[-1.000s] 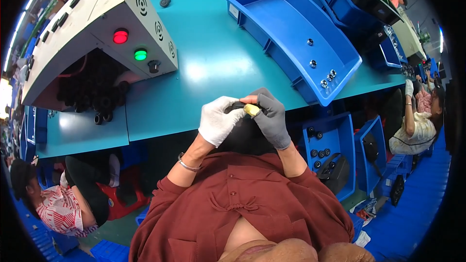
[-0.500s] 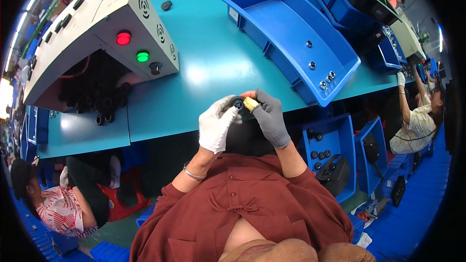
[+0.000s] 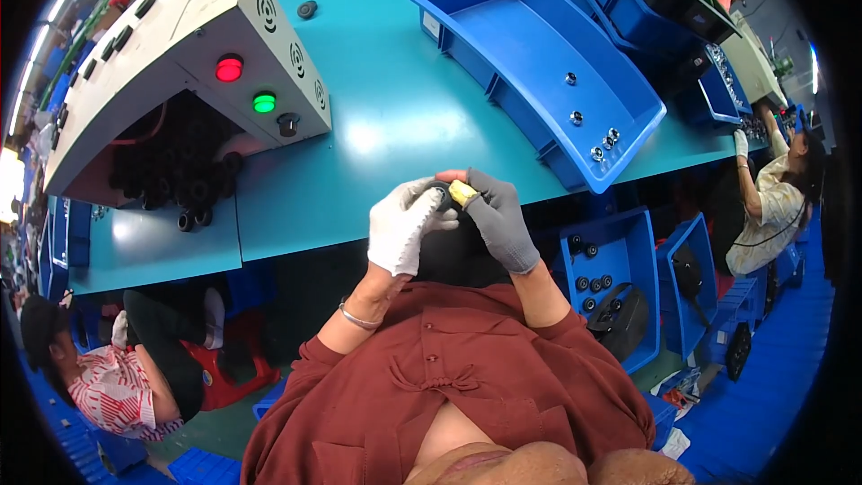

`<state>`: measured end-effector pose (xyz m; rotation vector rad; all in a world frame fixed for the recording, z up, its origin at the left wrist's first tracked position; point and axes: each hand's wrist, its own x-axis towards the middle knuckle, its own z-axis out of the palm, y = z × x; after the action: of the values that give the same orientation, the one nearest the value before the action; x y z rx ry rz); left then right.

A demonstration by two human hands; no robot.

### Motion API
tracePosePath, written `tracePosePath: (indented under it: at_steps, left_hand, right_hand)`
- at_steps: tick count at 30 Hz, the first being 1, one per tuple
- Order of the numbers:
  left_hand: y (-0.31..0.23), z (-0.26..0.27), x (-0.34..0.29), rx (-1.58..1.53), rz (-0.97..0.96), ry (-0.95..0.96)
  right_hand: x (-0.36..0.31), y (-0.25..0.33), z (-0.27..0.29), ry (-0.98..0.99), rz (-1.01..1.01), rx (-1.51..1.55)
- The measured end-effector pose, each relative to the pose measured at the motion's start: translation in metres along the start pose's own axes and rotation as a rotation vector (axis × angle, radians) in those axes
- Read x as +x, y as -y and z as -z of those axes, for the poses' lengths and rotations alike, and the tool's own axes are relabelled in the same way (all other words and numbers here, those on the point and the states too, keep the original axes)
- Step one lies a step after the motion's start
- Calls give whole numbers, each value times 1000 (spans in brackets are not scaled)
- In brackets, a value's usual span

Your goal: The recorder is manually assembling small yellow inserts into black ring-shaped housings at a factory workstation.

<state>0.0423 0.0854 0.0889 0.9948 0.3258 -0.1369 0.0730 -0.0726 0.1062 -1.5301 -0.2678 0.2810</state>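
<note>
In front of my chest, at the table's near edge, my left hand (image 3: 400, 232) in a white glove grips a small black wheel (image 3: 443, 194). Its thumb lies across the wheel's face and hides most of it. My right hand (image 3: 501, 223), in a grey glove with bare fingertips, closes on the same wheel from the other side. A yellow wrap (image 3: 462, 192) covers the tip of my right thumb, which presses near the wheel's edge.
A white machine (image 3: 278, 63) with red and green lights stands left, black wheels (image 3: 184, 189) heaped in its opening. A blue tray (image 3: 503, 81) holds several metal bearings. Below, a blue bin (image 3: 642, 305) contains wheels. Co-workers sit left and right; one loose wheel (image 3: 307, 10) lies far back.
My left thumb has slid over the wheel, whose face showed before. The wheel has turned slightly between my hands. At the right, a co-worker has shifted posture.
</note>
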Motion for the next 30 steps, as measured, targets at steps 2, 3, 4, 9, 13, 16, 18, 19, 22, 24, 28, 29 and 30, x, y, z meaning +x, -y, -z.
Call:
tracePosePath:
  at_steps: [2,3,4,9,13,16,18,19,22,24,28,29,30]
  left_hand:
    - [4,1,1,66,-93,30]
    - [11,2,3,195,-234,10]
    - [17,2,4,325,-376,-11]
    - [12,4,7,226,-292,3]
    - [2,-4,-1,140,-179,11]
    - [12,-1,-4,205,-156,25]
    - [15,-2,-6,-122,-10,81]
    - [11,-3,-8,-122,-8,84]
    - [4,-5,-11,371,-165,100]
    - [7,-8,-7,670,-402,108]
    - [1,-9,-9,607,-323,71]
    - [3,-6,-8,547,-262,118]
    - [5,-4,-8,486,-202,168]
  right_hand:
    - [-1,-2,-1,1,-22,-3]
    - [-3,-2,-3,-29,84,-164]
    - [-5,-3,-5,-58,190,-324]
    - [-3,0,-5,-10,218,-198]
    - [-11,-1,0,29,257,-270]
    - [-11,-2,1,-27,350,-398]
    - [-10,-1,5,-44,382,-433]
    - [-8,-1,9,-33,410,-471]
    - [-3,9,14,-15,527,-615]
    - [-3,13,13,0,640,-808]
    - [-2,13,7,-2,661,-829]
    - [-3,12,7,-15,665,-815]
    - [-4,11,6,-30,669,-803]
